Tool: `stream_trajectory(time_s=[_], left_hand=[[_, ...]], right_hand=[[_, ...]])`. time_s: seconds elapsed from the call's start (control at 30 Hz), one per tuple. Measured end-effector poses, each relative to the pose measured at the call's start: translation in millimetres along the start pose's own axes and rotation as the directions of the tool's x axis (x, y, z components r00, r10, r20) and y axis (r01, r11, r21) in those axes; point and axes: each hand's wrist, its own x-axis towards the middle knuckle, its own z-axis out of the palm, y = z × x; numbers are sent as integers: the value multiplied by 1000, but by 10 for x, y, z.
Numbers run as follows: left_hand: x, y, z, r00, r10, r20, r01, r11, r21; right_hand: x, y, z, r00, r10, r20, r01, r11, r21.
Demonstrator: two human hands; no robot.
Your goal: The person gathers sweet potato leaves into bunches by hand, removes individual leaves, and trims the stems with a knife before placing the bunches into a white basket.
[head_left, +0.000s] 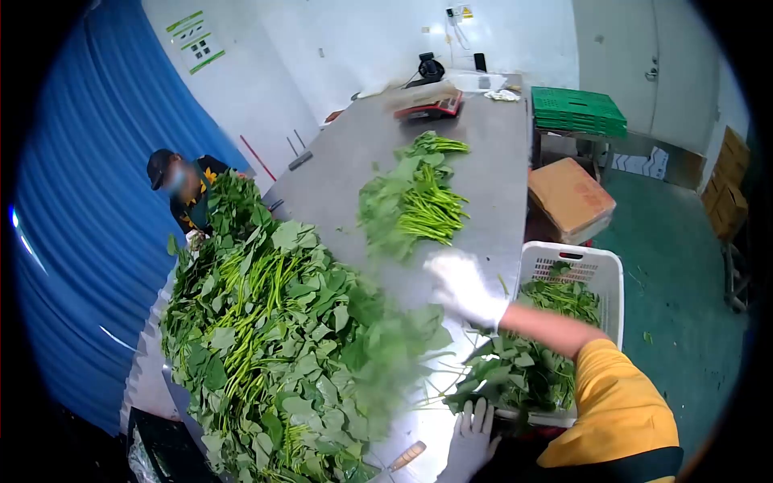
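Observation:
My right hand point(467, 288), in a white glove, reaches over the metal table between the bundled greens and the white basket. Motion smears its fingers, and I cannot make out anything in them. Low in the view, my gloved left hand point(472, 441) has its fingers stretched out beside leaves at the basket's near edge. Leafy stems point(523, 362) fill much of the white plastic basket point(616, 282). A large heap of leafy greens point(266, 338) covers the table's left side, its right edge blurred. Bundles of green stems point(431, 205) lie farther up the table.
A wooden-handled tool point(407, 456) lies near the table's front. A red scale point(431, 106) stands at the far end. Right of the table are green crates point(578, 109) and a cardboard box point(570, 197). A co-worker point(189, 189) in a cap stands behind the heap.

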Motion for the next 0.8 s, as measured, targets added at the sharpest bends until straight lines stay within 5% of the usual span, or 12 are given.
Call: stream_trajectory(time_s=[0.07, 0.13, 0.27, 0.3, 0.37, 0.4, 0.5, 0.6, 0.67, 0.73, 0.8], left_hand=[[-3, 41, -75, 1000, -14, 0, 14, 999, 32], [-72, 66, -174, 998, 2, -66, -2, 1000, -1], [-362, 43, -59, 969, 48, -241, -81, 989, -126], [-479, -13, -6, 937, -49, -345, 27, 997, -69], [-673, 3, -186, 869, -233, -438, 251, 968, -17], [-675, 31, -372, 838, -314, -446, 351, 936, 1], [-727, -93, -289, 783, -251, -568, 331, 943, 40], [-720, -100, -182, 697, -279, -661, 384, 923, 16], [-745, -160, -107, 631, -314, -709, 463, 886, 20], [-817, -297, -85, 718, -521, -462, 577, 816, -23], [-837, -306, -197, 742, -454, -493, 547, 836, 52]], right_hand=[[-640, -641, 95, 939, -250, 235, 239, 968, 76], [-1258, -828, 35, 829, -496, 259, 509, 861, 17], [-1736, -281, -639, 980, 131, 152, -103, 979, -179], [-2039, 28, -615, 970, 237, -49, -241, 931, -273], [-2680, 488, -632, 872, 489, -7, -437, 773, -460], [-2912, 590, -655, 792, 609, 46, -497, 687, -531], [-3517, 434, -494, 672, 641, 372, -262, 675, -689], [-3783, -19, -236, 452, 526, 721, -188, 846, -499], [-3773, -385, -163, 414, 364, 835, -235, 928, -288], [-3974, -578, 161, 682, 133, 719, -29, 988, -155], [-3822, -929, 208, 770, 1, 638, 160, 968, -195]])
